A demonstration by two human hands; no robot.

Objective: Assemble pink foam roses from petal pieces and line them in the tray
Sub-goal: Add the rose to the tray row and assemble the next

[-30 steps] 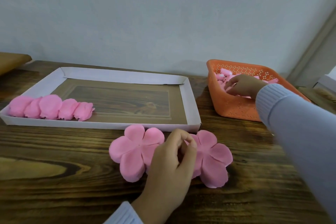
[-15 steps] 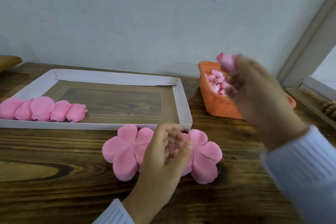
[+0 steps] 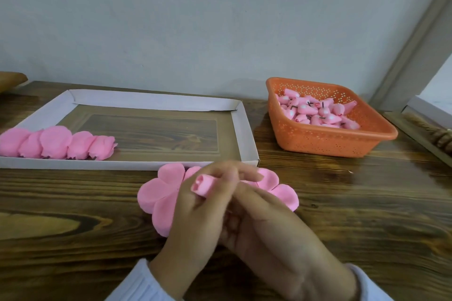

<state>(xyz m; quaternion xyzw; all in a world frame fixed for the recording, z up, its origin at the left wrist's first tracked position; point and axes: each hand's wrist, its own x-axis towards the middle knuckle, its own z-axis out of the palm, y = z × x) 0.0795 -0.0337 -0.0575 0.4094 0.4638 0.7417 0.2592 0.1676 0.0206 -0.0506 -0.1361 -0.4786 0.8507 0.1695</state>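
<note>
We are gripping the bud (image 3: 204, 184) in our left hand (image 3: 195, 217) over the petals (image 3: 156, 193) by the front edge of the tabletop (image 3: 73, 264). Whether our right hand (image 3: 274, 232) is gripping too, we cannot tell. Squeezing hard, we are risking crushing it.

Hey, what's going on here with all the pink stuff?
A person is making foam roses by hand. The left hand and the right hand together hold a small rolled pink bud over flat pink petal pieces that lie on the wooden table. Five finished roses sit in a row at the left end of the white tray. To the right, an orange basket holds spare buds.
</note>
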